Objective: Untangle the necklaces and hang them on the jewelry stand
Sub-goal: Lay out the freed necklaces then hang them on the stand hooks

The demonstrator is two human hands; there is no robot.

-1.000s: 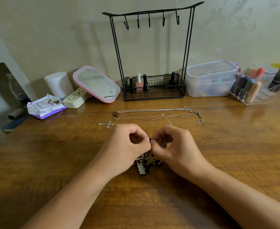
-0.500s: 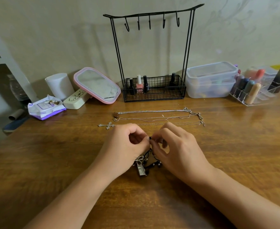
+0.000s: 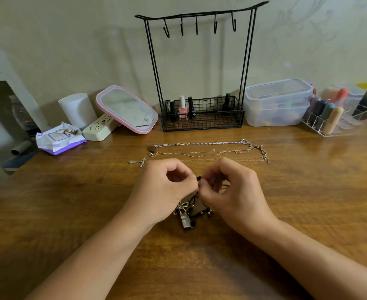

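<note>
Head view shows your left hand (image 3: pixel 165 187) and right hand (image 3: pixel 232 189) both pinching the black cord necklace (image 3: pixel 194 210) at table centre, stand (image 3: pixel 202 68) at twelve o'clock, so tease the knot loose gently, never yanking.

One head-worn wide-angle view looks forward and down over a wooden table (image 3: pixel 70 213) toward the wall at 12 o'clock. Both forearms enter from 5 and 7 o'clock and meet close below centre. The black jewelry stand (image 3: pixel 201 72) stands far off at 12, with edges bowed by the lens.
</note>
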